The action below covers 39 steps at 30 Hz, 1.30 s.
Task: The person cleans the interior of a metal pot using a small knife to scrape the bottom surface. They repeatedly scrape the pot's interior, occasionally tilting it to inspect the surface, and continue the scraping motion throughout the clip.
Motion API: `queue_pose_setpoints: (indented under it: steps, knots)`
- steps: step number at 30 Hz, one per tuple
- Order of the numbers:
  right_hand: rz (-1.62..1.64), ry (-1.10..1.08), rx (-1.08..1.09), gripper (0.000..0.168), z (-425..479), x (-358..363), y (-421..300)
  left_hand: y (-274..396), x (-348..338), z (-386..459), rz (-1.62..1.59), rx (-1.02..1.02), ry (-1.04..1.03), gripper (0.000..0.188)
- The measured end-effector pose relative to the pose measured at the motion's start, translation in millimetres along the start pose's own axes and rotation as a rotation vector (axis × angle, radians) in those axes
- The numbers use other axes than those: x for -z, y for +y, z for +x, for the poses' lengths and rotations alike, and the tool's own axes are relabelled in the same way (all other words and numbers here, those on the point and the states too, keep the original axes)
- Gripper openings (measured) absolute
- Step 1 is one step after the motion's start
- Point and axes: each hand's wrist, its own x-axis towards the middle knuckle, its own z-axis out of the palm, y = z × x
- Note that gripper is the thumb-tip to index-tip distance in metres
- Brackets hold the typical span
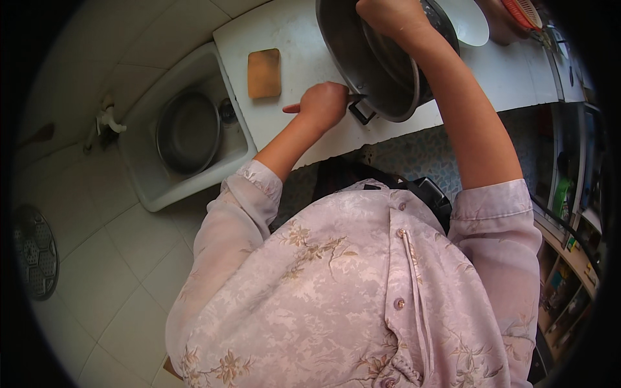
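A large dark metal pot (373, 82) is tilted over the white counter at the top centre, its side handle (361, 110) near the counter's front edge. My left hand (324, 105) is closed on a thin item at the pot's rim beside that handle; what this item is cannot be made out. Over the pot's far part is my right hand (392, 17), fingers curled; its grip is cut off by the picture's top edge. A yellow-brown sponge (264, 73) lies on the counter left of the pot.
Left of the counter (301, 53) is a white sink (145, 184) with a dark round basin (188, 133) inside, and a tap (110, 120) on the tiled wall. A white bowl (468, 22) and a red basket (521, 13) stand right of the pot. Shelves line the far right.
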Motion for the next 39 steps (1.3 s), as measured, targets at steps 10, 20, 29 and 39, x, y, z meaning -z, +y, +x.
queue_pose_setpoints:
  steps: [10,20,29,39]
  knots:
    - [-0.032,-0.02,-0.02,0.013,-1.6,0.6,-5.0,10.1,0.3,-5.6,0.04,-0.056,0.019,0.01]
    - [-0.033,-0.021,-0.049,0.012,-3.4,0.3,-7.7,-11.0,4.8,10.2,0.167,0.027,0.045,0.017]
    - [-0.042,-0.016,-0.069,0.011,-3.0,-0.5,-8.4,5.0,14.3,12.8,0.307,-0.019,-0.018,0.01]
    - [-0.037,-0.011,-0.071,0.01,-4.1,-3.0,-6.0,12.7,23.2,14.7,0.339,-0.007,-0.047,0.011]
